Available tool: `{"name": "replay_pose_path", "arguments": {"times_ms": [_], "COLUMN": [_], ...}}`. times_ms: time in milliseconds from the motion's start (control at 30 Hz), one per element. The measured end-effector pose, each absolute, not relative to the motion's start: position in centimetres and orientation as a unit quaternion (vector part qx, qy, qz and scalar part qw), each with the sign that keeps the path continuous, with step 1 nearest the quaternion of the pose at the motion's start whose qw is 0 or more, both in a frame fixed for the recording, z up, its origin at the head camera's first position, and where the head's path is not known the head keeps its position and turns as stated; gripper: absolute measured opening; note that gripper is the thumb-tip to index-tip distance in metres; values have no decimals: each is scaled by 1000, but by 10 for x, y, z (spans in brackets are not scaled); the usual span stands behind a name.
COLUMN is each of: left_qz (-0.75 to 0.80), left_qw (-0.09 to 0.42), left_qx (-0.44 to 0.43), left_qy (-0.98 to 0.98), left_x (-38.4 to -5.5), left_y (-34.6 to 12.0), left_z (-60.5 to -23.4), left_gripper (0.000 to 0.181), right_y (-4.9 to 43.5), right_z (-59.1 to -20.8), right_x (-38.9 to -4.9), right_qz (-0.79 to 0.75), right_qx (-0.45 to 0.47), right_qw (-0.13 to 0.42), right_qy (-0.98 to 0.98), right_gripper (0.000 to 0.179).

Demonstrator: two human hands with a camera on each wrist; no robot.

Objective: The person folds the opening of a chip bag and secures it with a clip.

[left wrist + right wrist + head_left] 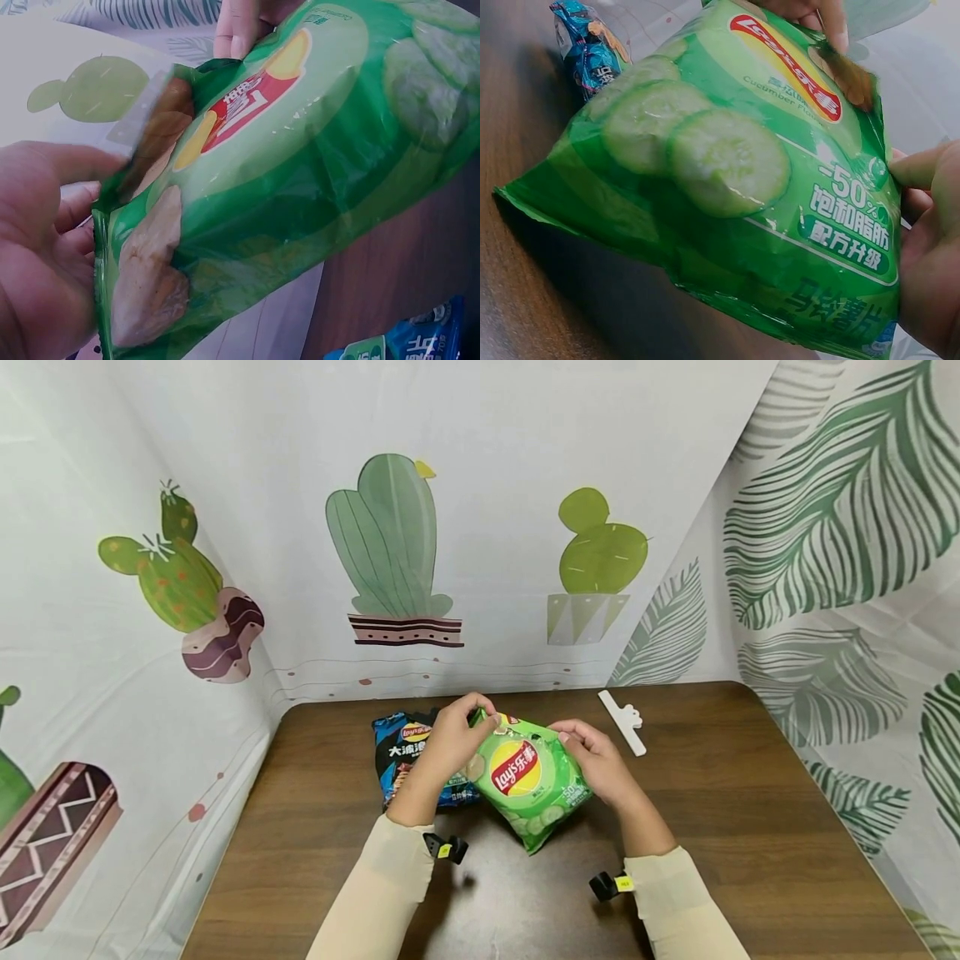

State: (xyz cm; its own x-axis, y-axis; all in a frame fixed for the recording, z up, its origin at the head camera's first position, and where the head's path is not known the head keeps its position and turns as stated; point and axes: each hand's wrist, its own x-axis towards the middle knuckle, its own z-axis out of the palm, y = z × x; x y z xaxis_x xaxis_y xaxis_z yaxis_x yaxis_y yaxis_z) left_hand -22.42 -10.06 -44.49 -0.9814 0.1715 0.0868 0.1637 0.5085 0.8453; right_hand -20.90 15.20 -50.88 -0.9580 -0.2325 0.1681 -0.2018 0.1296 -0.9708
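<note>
A green Lay's chip bag [536, 777], cucumber flavour, hangs tilted over the table between both hands. My left hand [459, 735] pinches its top left edge between thumb and fingers. At the top right edge my right hand [596, 758] grips the bag the same way. In the left wrist view the top edge of the chip bag [300, 172] bends inward near the thumb. The right wrist view shows cucumber slices and white lettering on the chip bag's front [727, 157]. Behind the left forearm lies a blue and black Lay's bag [393, 747], partly hidden.
A white clip [624, 723] lies at the back right of the brown wooden table [735, 810]. White cloth with cactus and leaf prints [510, 527] hangs around the table's back and sides. Each wrist wears a small black camera mount [603, 886].
</note>
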Motion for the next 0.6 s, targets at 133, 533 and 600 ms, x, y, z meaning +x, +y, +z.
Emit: {"name": "replay_pose_path", "arguments": {"times_ms": [133,533,600], "left_qz": [488,488,488], "left_qw": [2,-6,-5], "left_qx": [92,95,98], "left_qy": [868,868,867], "left_x": [-226,-227,-226], "left_y": [-101,-102,-103], "left_z": [-446,-449,-449], "left_gripper": [8,15,17], "right_y": [152,146,144], "right_z": [-509,-503,-497], "right_x": [-209,-210,-208], "right_qz": [-648,-618,-616], "right_qx": [-155,-100,-100], "right_qw": [15,13,10], "right_qy": [745,780,782], "right_gripper": [30,26,24]}}
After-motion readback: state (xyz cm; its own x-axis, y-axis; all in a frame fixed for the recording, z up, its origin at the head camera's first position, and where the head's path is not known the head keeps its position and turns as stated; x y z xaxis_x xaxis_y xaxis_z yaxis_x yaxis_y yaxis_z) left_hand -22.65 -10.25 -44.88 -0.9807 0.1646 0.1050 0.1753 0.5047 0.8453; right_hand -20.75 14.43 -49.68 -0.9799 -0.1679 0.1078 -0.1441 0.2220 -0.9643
